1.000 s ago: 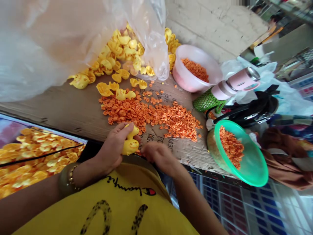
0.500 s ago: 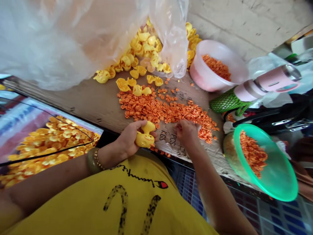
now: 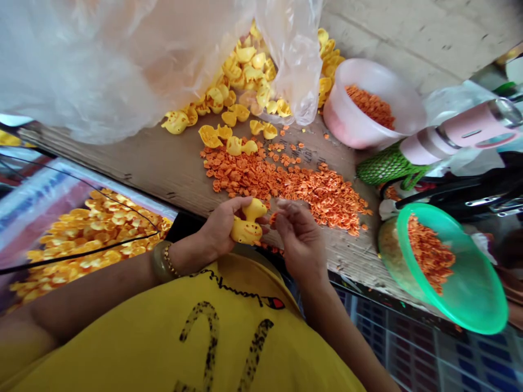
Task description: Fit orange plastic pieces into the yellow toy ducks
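Observation:
My left hand [image 3: 216, 231], with a bangle and a bead bracelet at the wrist, is closed around a yellow plastic duck shell [image 3: 247, 231] near the table's front edge. Just right of it, my right hand [image 3: 303, 239] pinches a small orange plastic piece [image 3: 273, 218] between thumb and fingers, close to the shell but apart from it. Behind both hands spreads a heap of the same small orange pieces [image 3: 286, 182]. Several loose yellow shell halves [image 3: 235, 145] lie along the heap's far side.
A large clear plastic bag [image 3: 163, 65] with yellow shells stands at the back left. To the right are a whitish bowl [image 3: 339, 122] and a tilted green bowl [image 3: 482, 305], both holding orange pieces, and a pink bottle [image 3: 425, 144]. More yellow shells [image 3: 93, 234] fill a container below left.
My right hand has moved left from the edge of the orange heap toward the yellow shell, now with an orange piece in its fingertips. My left hand keeps hold of the shell.

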Demonstrator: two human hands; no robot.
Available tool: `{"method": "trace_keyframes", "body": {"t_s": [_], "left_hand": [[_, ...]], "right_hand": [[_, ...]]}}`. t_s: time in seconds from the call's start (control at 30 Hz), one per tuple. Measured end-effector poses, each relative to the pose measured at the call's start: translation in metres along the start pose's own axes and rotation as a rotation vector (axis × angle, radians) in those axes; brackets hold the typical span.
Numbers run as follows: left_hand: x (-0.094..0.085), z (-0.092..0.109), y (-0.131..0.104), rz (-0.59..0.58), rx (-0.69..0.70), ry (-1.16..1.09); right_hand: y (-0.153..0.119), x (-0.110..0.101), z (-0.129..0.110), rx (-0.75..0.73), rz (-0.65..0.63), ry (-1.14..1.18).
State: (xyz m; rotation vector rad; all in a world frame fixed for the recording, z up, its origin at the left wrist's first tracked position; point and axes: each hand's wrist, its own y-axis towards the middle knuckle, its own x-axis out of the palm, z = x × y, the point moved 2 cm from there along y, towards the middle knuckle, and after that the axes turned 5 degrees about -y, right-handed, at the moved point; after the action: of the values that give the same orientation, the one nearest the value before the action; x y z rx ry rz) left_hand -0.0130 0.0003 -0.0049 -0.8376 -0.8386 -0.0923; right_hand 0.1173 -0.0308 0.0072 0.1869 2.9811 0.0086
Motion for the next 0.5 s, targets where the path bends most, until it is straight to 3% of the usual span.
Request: {"method": "trace_keyframes", "body": {"t_s": [0.07, 0.23, 0.5], "left_hand": [[0.002, -0.001, -0.001, 0.013, 0.023, 0.018], [0.003, -0.003, -0.001, 0.135, 0.03, 0.047], [0.0, -0.006, 0.002, 0.134, 0.022, 0.061]], "right_hand": [[-0.004, 0.003, 0.003, -0.045, -0.041, -0.081], [-0.013, 0.006, 0.016, 0.0, -0.059, -0.164], [-0.015, 0.009, 0.015, 0.19, -0.07, 0.056]]}}
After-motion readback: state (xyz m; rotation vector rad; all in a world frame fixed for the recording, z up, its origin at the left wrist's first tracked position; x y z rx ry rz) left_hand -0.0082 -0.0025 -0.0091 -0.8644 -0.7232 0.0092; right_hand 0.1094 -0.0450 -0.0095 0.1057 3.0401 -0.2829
